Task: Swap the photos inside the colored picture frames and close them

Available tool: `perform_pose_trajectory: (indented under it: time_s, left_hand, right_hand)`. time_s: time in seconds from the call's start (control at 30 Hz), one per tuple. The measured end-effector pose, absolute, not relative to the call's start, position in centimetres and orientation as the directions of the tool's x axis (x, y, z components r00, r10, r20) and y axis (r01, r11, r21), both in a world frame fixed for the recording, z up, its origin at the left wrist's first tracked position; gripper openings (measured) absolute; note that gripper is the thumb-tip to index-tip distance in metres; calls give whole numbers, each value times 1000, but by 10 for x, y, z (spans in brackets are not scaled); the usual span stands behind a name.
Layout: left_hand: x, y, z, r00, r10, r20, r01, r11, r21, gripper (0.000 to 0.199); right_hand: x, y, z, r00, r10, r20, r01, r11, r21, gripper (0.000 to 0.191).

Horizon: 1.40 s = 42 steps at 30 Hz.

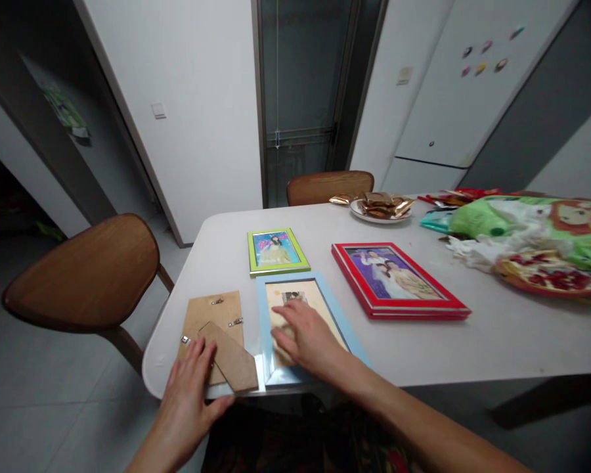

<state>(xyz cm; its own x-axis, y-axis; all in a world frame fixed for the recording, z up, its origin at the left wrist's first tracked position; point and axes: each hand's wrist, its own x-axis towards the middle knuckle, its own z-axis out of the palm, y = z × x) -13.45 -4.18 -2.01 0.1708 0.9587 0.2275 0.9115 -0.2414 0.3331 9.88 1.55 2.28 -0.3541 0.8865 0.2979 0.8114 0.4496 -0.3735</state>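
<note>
Blue picture frame (341,322) flat beneath the right grip (305,335)

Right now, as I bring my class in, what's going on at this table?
Picture frames are being handled. The left hand rests on a brown backing board, beside its stand leg. The right hand is over a light blue frame; I can't tell if it touches. On the white table, a green-framed photo lies beyond the blue one, and a red-framed photo lies to the right.
</note>
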Motion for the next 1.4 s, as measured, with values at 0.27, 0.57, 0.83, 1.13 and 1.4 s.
perform_pose_trajectory:
  time_s: [0.27,0.57,0.83,1.13,1.4]
  left_hand:
    - [-178,-45,-36,87,964,253,918,-176,355,57]
    - [-126,-29,4,127,934,335,833,-284,474,54]
    - [-34,-12,10,324,915,239,759,-403,512,61]
    - [-24,-5,5,373,919,131,803,-390,450,40]
    - [-24,-12,10,407,911,66,828,-398,394,48]
  right_hand:
    - [23,-13,17,-576,799,173,713,595,-371,54]
    - [80,-14,38,-439,835,333,596,548,-587,44]
    - [166,-22,20,-285,908,308,732,414,-541,36]
    - [178,-10,-1,-297,894,336,810,422,-407,39]
    - [180,2,3,-312,903,294,858,401,-321,32]
